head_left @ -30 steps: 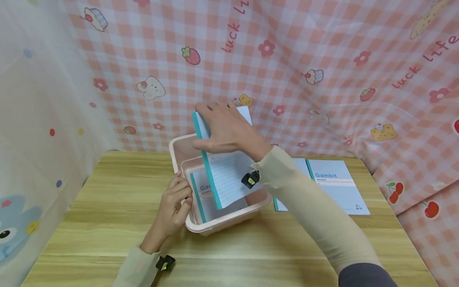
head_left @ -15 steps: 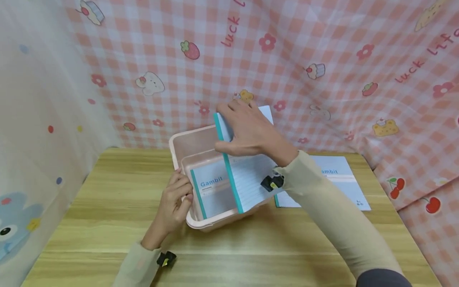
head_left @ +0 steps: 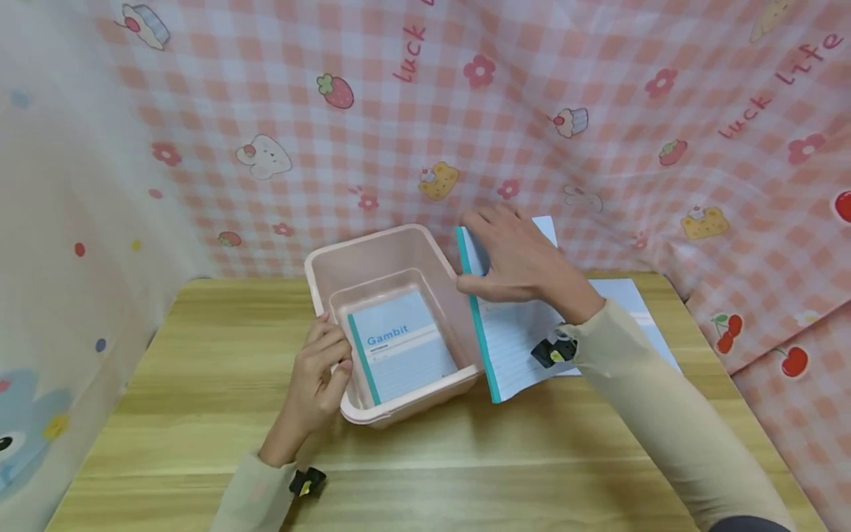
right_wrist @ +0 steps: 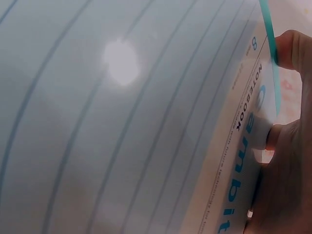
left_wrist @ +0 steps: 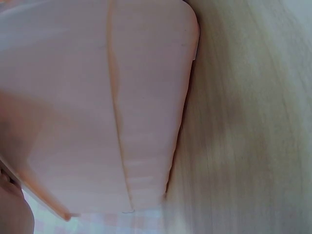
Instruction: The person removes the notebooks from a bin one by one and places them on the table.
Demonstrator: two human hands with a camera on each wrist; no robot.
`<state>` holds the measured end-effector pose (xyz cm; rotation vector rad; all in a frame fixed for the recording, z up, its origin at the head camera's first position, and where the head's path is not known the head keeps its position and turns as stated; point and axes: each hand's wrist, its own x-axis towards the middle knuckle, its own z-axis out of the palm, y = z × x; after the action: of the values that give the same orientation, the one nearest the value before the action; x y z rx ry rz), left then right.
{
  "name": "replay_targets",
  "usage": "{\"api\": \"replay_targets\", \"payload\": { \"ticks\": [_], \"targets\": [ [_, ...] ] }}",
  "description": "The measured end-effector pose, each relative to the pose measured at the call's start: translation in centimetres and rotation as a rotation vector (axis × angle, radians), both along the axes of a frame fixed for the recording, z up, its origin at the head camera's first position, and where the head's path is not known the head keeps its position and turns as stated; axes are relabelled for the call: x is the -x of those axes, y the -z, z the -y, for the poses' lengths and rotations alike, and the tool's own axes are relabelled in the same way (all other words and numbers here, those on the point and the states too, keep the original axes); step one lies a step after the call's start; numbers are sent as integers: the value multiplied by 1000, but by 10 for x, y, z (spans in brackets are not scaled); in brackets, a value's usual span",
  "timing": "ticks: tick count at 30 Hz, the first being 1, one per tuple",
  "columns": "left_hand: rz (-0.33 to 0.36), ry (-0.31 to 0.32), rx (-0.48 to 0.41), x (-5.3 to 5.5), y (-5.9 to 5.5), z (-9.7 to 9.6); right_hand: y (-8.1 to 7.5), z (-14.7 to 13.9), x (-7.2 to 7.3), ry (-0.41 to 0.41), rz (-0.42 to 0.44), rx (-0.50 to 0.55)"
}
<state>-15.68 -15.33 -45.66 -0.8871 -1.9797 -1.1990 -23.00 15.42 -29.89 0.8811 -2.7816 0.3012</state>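
My left hand grips the left rim of a pale pink plastic bin; the bin's outer wall fills much of the left wrist view. Inside the bin, a light blue notebook marked "Gambit", with a teal spine, lies flat on the bottom. Just right of the bin, my right hand holds another such notebook from above, thumb at the teal spine edge. Its lined cover and lettering show close up in the right wrist view.
Under the right forearm, partly hidden, a further light blue notebook lies on the wooden table. A pink checked curtain hangs behind the table, and a pale curtain hangs at the left.
My right hand has carried its notebook from over the bin to the right, beyond the bin's rim, uncovering the notebook inside. My left hand stays at the rim.
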Motion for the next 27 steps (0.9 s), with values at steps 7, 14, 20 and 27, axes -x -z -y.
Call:
{"api": "replay_targets", "payload": {
  "ticks": [7,14,20,27],
  "targets": [
    [16,-14,14,0,0,2,18,-31,-7,51,39,-31],
    [18,-14,13,-1,1,2,42,-60,-18,110,71,-46],
    [18,-18,15,-1,1,2,61,-83,-31,149,91,-68],
    [17,-26,24,0,2,4,78,-113,-46,185,113,-75]
  ]
}}
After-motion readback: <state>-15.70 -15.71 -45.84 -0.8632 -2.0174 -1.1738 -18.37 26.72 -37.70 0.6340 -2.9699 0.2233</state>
